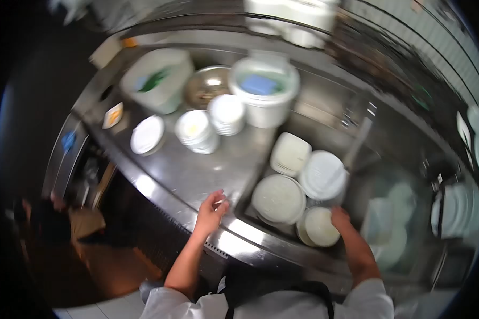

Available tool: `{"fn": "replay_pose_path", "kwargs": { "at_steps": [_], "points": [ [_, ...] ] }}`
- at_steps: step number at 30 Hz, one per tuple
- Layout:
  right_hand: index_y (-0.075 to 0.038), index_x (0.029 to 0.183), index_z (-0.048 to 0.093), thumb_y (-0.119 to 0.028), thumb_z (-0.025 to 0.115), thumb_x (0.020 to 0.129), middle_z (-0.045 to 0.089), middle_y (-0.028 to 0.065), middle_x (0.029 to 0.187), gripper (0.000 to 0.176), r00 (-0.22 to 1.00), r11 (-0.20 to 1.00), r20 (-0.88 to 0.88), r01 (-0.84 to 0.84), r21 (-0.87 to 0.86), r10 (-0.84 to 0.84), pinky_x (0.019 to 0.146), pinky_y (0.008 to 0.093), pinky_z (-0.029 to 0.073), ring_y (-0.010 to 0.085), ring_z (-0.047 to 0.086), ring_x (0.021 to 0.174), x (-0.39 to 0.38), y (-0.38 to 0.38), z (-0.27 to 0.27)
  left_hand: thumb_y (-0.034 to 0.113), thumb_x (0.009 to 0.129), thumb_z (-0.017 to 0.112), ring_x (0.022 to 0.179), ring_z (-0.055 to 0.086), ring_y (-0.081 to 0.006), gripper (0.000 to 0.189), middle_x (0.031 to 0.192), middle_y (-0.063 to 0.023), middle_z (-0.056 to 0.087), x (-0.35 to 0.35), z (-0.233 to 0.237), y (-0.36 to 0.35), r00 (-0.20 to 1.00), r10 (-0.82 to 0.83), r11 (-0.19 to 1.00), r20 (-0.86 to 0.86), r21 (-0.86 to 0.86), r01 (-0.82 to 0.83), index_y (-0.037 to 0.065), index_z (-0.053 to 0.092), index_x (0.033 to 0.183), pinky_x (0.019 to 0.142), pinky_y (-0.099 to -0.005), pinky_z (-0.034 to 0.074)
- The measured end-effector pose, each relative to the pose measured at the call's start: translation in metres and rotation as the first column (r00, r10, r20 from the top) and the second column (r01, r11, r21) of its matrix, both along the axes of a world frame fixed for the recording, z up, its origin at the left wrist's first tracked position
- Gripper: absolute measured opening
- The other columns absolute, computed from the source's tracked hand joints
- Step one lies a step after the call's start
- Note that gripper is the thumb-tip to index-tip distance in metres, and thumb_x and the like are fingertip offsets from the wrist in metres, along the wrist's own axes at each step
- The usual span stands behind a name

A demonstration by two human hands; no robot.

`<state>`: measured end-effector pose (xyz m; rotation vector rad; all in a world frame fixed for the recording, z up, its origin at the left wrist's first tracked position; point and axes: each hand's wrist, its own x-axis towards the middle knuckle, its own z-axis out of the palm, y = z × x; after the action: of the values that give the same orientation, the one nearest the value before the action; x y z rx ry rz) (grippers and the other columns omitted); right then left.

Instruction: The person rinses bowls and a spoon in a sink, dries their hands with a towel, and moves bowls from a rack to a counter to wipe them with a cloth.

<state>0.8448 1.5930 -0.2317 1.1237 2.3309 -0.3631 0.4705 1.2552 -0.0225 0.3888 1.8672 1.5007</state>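
My left hand (213, 210) hovers by the front edge of the steel counter, left of the sink, fingers apart and holding nothing. At the right rim of a round white bowl (322, 227) my right hand (341, 218) is closed; its fingertips are partly hidden. The bowl sits tilted over another dish at the front of the sink basin (240, 206). Around it in the basin are a stack of large round plates (278, 199), a stack of oval plates (323, 174) and some squarish dishes (290, 153).
On the counter (218, 169) stand stacks of small white dishes (196, 127), a white bucket (266, 106) with a blue sponge, a steel bowl (205, 87) and a pale tub (162, 80). A second basin (391, 223) holds dishes under water. Plates (457, 210) stand far right.
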Motion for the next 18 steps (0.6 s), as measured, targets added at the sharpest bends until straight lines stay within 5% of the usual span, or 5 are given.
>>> {"fn": "replay_pose_path", "kwargs": {
  "at_steps": [6, 11, 12, 13, 18],
  "points": [
    [-0.005, 0.101, 0.066, -0.016, 0.060, 0.086, 0.067, 0.0234, 0.102, 0.020, 0.993, 0.987, 0.062, 0.094, 0.127, -0.103, 0.086, 0.0475, 0.054, 0.0359, 0.066, 0.098, 0.004, 0.004, -0.001, 0.009, 0.093, 0.056, 0.076, 0.061, -0.0181, 0.007, 0.086, -0.0056, 0.058, -0.169, -0.034, -0.041, 0.751, 0.514, 0.705, 0.415, 0.295, -0.645, 0.003, 0.055, 0.097, 0.069, -0.0315, 0.056],
    [-0.007, 0.107, 0.064, -0.027, 0.070, 0.082, 0.069, 0.0196, 0.099, 0.032, 0.947, 0.944, -0.261, 0.246, 0.219, -0.186, 0.079, 0.0461, 0.055, 0.0356, 0.069, 0.088, -0.056, -0.020, 0.066, 0.023, 0.086, 0.070, 0.090, 0.064, -0.0273, 0.036, 0.101, -0.0199, 0.061, -0.310, -0.036, -0.059, 0.628, 0.776, 0.621, -0.066, -0.097, -0.778, -0.005, 0.055, 0.104, 0.074, -0.0392, 0.056],
    [-0.006, 0.107, 0.063, -0.025, 0.070, 0.083, 0.069, 0.0187, 0.098, 0.032, 0.917, 0.943, -0.331, 0.288, 0.166, -0.222, 0.077, 0.0449, 0.056, 0.0343, 0.069, 0.086, -0.069, -0.014, 0.073, 0.032, 0.080, 0.076, 0.115, 0.055, -0.0365, 0.069, 0.124, -0.0296, 0.054, -0.339, -0.055, -0.062, 0.424, 0.584, 0.447, -0.692, -0.162, -0.880, -0.012, 0.047, 0.125, 0.097, -0.0464, 0.045],
    [-0.005, 0.107, 0.062, -0.023, 0.069, 0.084, 0.069, 0.0177, 0.098, 0.031, 0.880, 0.939, -0.398, 0.326, 0.111, -0.259, 0.075, 0.0437, 0.056, 0.0329, 0.070, 0.085, -0.082, -0.008, 0.078, 0.039, 0.075, 0.079, 0.132, 0.038, -0.0413, 0.093, 0.138, -0.0325, 0.041, -0.363, -0.057, -0.070, 0.374, 0.458, 0.489, -0.807, -0.123, -0.863, -0.012, 0.034, 0.139, 0.111, -0.0462, 0.029],
    [-0.009, 0.100, 0.061, -0.016, 0.062, 0.092, 0.065, 0.0056, 0.082, 0.011, 0.167, 0.535, -0.551, 0.572, -0.622, -0.818, 0.061, 0.0328, 0.054, 0.0201, 0.066, 0.072, -0.132, 0.017, 0.095, 0.043, 0.076, 0.077, 0.130, 0.041, -0.0376, 0.072, 0.139, -0.0197, 0.046, -0.403, -0.022, -0.054, 0.601, -0.131, 0.535, -0.788, -0.567, -0.626, 0.012, 0.050, 0.136, 0.105, -0.0529, 0.032]
  ]
}}
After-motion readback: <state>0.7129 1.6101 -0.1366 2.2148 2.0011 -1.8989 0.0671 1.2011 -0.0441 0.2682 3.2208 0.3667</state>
